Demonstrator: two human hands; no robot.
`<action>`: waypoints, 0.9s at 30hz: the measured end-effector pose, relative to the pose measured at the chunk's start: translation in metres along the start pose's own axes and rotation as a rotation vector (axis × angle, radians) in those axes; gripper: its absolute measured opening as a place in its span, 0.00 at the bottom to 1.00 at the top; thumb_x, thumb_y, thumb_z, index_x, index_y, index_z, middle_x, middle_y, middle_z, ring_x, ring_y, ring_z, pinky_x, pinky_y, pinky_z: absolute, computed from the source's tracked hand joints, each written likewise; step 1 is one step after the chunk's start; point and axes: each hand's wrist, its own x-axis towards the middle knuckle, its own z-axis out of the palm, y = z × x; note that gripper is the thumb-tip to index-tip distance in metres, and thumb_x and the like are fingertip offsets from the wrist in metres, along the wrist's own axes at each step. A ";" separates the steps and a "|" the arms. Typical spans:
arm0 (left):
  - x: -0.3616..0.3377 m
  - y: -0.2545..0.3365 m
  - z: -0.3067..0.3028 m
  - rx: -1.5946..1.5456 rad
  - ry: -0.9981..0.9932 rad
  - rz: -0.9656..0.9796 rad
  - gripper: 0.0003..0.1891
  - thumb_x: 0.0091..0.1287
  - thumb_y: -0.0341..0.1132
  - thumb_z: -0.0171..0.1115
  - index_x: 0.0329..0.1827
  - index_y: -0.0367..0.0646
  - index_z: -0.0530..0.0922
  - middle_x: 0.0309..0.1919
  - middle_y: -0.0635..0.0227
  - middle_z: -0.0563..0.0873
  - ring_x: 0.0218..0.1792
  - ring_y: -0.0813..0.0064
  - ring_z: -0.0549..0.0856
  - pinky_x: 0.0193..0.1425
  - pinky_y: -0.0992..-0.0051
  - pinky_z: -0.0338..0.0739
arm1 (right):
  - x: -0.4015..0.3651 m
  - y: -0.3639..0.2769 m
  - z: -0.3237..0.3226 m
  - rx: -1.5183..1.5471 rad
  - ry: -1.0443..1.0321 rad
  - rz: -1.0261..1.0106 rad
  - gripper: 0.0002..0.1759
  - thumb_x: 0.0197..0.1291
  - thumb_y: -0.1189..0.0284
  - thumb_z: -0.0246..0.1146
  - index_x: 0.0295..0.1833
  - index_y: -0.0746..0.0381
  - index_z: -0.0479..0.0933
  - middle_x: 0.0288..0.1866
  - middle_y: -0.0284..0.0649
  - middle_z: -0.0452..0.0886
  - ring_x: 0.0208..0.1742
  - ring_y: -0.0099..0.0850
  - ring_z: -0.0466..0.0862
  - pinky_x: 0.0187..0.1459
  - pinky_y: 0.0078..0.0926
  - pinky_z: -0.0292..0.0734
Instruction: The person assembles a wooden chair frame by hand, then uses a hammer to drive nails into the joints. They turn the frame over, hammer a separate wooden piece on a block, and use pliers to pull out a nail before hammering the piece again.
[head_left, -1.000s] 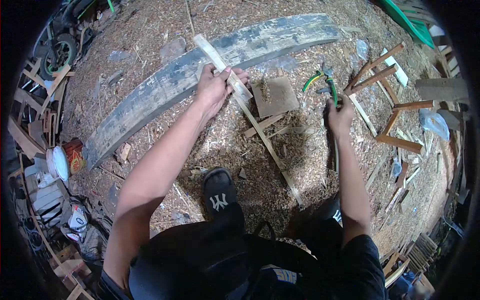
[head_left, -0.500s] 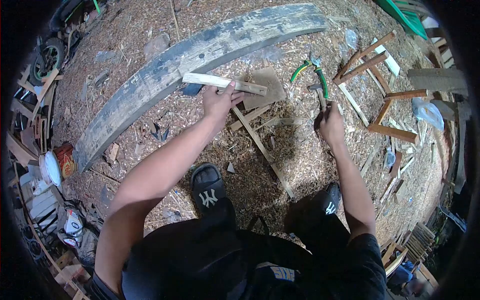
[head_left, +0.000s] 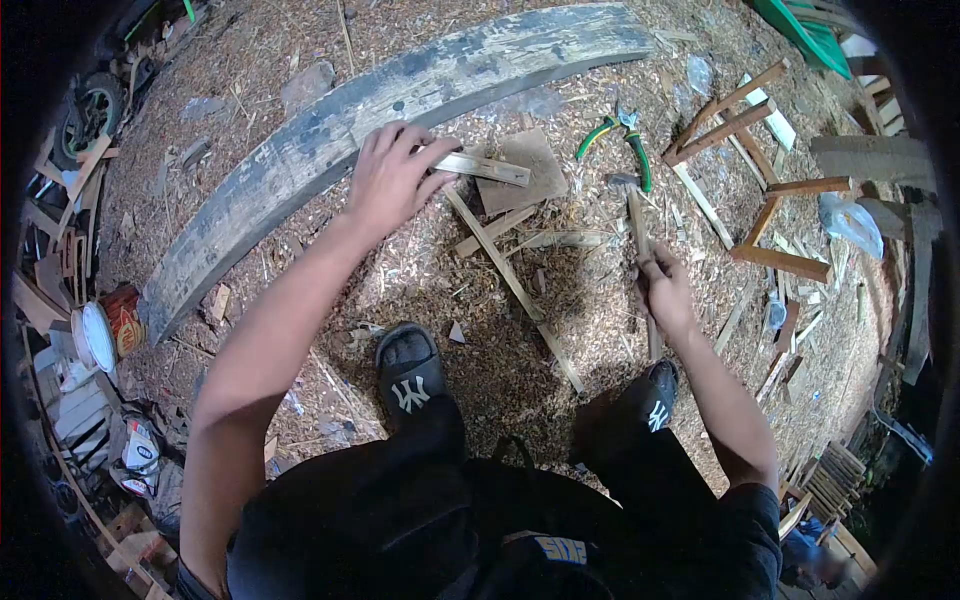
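Note:
My left hand (head_left: 395, 180) is over the left end of a pale wooden strip (head_left: 490, 169), its fingers round that end and partly hiding it. The strip's free end lies over a square wooden block (head_left: 533, 155). Thin wooden sticks (head_left: 505, 262) lie beneath and in front of it. My right hand (head_left: 668, 285) is closed round the wooden handle of a hammer (head_left: 638, 220). The hammer's dark head points away from me, just below green-handled pliers (head_left: 632, 145) lying open on the ground.
A long curved plank (head_left: 400, 95) spans the far side. At the right lie a wooden frame (head_left: 765, 185) and a clear plastic bag (head_left: 850, 225). A red tin (head_left: 125, 320) stands at the left. Wood shavings cover the ground around my sandals (head_left: 408, 370).
My left hand has shifted left and now covers the strip's left end, palm down. My right hand has slid back along the hammer handle, away from the head.

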 end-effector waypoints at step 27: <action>0.006 0.018 0.041 -0.319 -0.411 -0.299 0.23 0.80 0.36 0.59 0.75 0.67 0.79 0.37 0.57 0.78 0.42 0.56 0.81 0.54 0.56 0.78 | 0.037 -0.039 0.051 0.068 -0.075 -0.164 0.26 0.84 0.71 0.50 0.82 0.62 0.65 0.35 0.35 0.80 0.18 0.19 0.70 0.17 0.20 0.64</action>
